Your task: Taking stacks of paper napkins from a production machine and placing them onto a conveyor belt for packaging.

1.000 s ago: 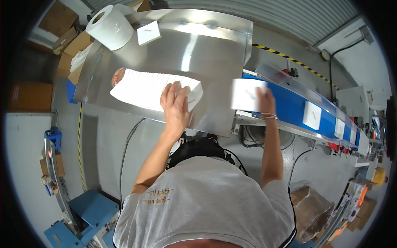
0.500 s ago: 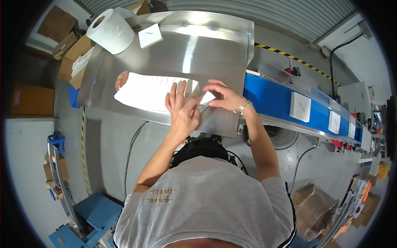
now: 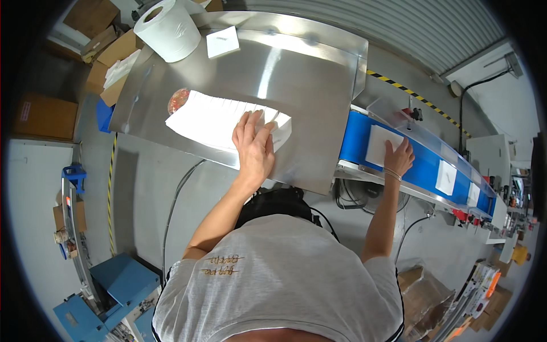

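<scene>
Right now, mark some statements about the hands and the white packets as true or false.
1. The left hand rests on the row of white packets on the steel table. True.
2. The right hand is lifting the paper roll. False: it lies on a white packet on the blue conveyor belt; the paper roll stands untouched at the table's far corner.
3. More white packets lie further along the belt. True.
4. The row of packets sits on the belt. False: it is on the table.
</scene>
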Available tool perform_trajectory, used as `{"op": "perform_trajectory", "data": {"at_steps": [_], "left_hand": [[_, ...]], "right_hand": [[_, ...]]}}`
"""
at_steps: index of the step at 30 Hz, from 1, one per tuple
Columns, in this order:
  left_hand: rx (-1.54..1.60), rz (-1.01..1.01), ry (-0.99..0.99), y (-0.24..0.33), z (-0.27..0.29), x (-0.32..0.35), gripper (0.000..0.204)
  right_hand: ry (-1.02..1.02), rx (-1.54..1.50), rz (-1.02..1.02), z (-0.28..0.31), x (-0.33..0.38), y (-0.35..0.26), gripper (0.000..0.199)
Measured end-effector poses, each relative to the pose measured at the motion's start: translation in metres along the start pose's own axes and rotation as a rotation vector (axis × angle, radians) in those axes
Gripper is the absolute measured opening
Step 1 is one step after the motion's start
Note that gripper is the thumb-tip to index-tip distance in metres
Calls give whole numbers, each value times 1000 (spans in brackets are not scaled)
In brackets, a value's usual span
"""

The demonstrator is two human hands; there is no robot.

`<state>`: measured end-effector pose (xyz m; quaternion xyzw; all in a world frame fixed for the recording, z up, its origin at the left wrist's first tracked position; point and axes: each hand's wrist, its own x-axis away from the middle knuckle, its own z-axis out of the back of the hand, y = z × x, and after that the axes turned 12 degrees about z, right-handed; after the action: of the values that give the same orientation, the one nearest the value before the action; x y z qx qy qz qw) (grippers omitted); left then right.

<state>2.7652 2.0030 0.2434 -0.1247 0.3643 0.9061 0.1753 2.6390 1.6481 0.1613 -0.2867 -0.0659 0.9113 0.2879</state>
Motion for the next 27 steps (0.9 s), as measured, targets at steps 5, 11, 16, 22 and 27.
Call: {"op": "perform_trajectory", "data": {"at_steps": [5,11,16,22,27], "left_hand": [[-24,-23,-75,3,4,2,30],[-48,-18,-143,9,12,-3,38],[-94,3,-17,-10,7,-1,37],[-43,-3,9,-8,3,-4,35],[8,54,64,-8,1,-5,35]], "right_hand": [[-578,-893,351,17,-15,-126,55],[-962,-1205,393,-22,-7,-179,46],[-470,-957,-1,-16,7,-107,21],[-13,39,-23,-12,8,17,32],[-74,-122,257,-2,-10,-51,45]]}}
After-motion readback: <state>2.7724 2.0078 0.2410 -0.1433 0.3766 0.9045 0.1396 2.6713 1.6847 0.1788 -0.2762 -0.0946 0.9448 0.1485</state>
